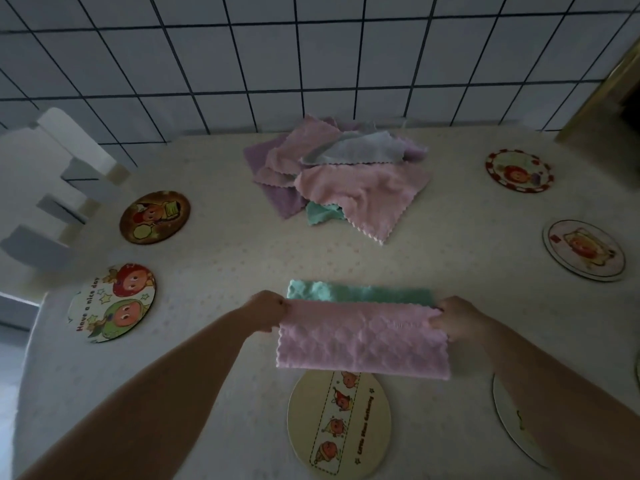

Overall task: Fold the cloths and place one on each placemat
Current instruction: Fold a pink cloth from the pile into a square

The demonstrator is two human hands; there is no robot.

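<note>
Holding a pink cloth (363,337) stretched flat btwn both hands, raised over the near part of the bench (225,265). Left hand (268,310) w/ fingers curled, pinching the cloth's left edge; right hand (459,317) same deal on the right edge. Teal cloth (360,292) lying flat just behind it, partly hidden. Messy cloth pile (339,178) (pink, purple, grey, teal) further back near the tiled wall (311,57). Round placemats dotted around: one (339,424) right under the pink cloth, two on the left (112,302) (154,217), three more on the right
</note>
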